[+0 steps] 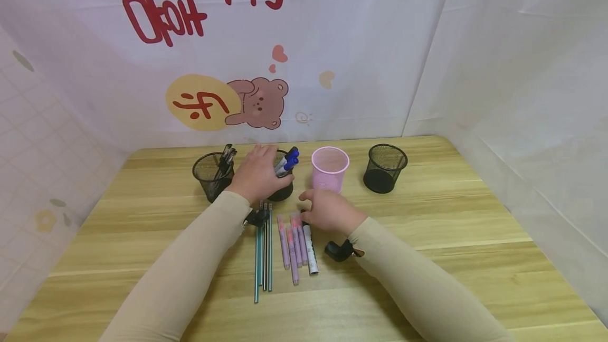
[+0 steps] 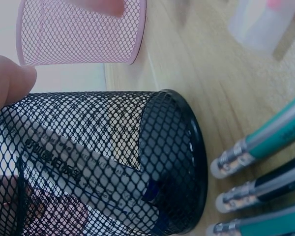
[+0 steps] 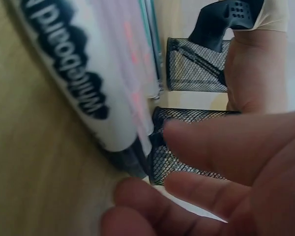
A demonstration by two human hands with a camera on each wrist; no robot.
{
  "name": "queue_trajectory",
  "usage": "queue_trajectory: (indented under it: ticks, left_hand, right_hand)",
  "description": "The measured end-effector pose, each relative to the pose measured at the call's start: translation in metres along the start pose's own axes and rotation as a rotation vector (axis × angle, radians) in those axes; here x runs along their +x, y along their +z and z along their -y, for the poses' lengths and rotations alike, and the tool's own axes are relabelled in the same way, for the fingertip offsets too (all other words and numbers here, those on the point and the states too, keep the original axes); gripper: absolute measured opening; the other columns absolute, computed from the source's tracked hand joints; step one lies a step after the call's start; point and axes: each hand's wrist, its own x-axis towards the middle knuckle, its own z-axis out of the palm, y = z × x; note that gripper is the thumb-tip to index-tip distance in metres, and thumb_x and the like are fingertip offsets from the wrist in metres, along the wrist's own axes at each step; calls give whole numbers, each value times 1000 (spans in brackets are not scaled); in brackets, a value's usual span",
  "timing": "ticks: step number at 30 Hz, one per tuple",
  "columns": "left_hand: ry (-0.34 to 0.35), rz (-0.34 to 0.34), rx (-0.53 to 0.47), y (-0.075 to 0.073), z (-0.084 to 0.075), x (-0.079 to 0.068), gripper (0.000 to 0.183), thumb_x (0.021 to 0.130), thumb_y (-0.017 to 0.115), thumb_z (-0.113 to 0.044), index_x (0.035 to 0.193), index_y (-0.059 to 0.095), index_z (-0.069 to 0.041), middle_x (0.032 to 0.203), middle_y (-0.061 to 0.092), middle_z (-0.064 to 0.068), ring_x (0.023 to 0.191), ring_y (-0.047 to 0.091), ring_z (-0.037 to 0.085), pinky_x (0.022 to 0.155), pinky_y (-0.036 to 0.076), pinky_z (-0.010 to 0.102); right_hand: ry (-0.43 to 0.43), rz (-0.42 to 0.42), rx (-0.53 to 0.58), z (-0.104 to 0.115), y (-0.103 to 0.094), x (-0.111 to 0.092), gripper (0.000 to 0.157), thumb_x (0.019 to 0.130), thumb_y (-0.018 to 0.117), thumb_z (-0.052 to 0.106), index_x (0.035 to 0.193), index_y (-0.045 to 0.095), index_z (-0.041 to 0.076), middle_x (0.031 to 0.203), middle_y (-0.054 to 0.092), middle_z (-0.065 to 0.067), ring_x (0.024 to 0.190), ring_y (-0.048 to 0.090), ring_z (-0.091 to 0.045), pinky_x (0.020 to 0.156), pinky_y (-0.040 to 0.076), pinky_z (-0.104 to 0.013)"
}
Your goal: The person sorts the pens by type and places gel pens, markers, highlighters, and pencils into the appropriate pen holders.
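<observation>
My left hand (image 1: 258, 173) grips a black mesh pen cup (image 1: 281, 193) around its upper part, thumb at the near right of the rim. Blue-capped markers (image 1: 287, 163) lean inside it; the left wrist view shows their white barrels (image 2: 64, 157) through the mesh. My right hand (image 1: 330, 211) hovers over a white whiteboard marker (image 1: 311, 252) lying on the table. In the right wrist view its fingers are spread by the marker's black cap (image 3: 130, 160), not closed round it. Left of that marker lie several pink-purple pens (image 1: 293, 257) and several teal and dark pencils (image 1: 264, 263).
A black mesh cup (image 1: 206, 170) with black pens stands at the left. A pink mesh cup (image 1: 329, 176) and another black mesh cup (image 1: 383, 170), both with nothing visible inside, stand to the right. Behind the wooden table (image 1: 427, 278) hangs a printed white curtain (image 1: 370, 67).
</observation>
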Motion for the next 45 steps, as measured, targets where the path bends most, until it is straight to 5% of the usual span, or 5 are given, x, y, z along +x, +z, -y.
queue_trajectory:
  ticks: [19, 45]
  left_hand:
    - [2, -7, -3, 0, -1, 0, 97, 92, 63, -68, 162, 36, -6, 167, 39, 15, 161, 22, 44, 133, 20, 54]
    - [-3, -5, -8, 1, 0, -1, 96, 91, 64, -68, 161, 36, -7, 168, 39, 14, 162, 21, 43, 133, 20, 54]
  right_hand:
    - [12, 59, -67, -2, 8, -2, 36, 94, 77, 25, 125, 73, 9, 112, 77, -6, 100, 68, -22, 101, 57, -44]
    - [7, 108, -96, 5, 5, -2, 20, 90, 79, 20, 93, 67, 5, 79, 63, -3, 72, 59, -19, 74, 56, -37]
